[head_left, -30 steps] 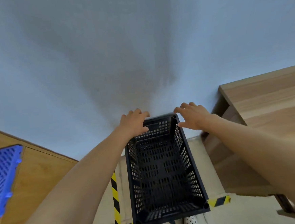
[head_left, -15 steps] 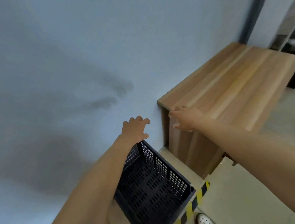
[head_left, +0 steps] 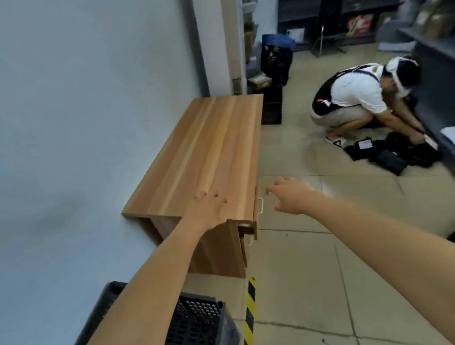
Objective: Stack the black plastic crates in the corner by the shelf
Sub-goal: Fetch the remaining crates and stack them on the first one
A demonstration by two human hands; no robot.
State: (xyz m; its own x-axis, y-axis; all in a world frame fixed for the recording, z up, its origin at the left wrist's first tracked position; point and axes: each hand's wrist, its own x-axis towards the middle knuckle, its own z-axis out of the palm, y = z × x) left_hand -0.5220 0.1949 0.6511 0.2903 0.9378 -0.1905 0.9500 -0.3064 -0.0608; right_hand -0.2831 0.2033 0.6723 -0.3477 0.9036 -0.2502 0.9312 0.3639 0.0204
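Both hands empty, next crate far ahead

A black crate (head_left: 195,335) sits low by the wall under the left forearm; left hand (head_left: 210,209) and right hand (head_left: 293,197), fingers spread and holding nothing, point toward another dark crate (head_left: 271,109) beyond the wooden cabinet (head_left: 208,152), roughly equidistant from both.

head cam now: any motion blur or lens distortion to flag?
Head view: mild motion blur, worst on the far shelves and right hand; wide-angle bending curves the wall and stretches both forearms; soft even light, no glare; the crate is cut off at the bottom edge.
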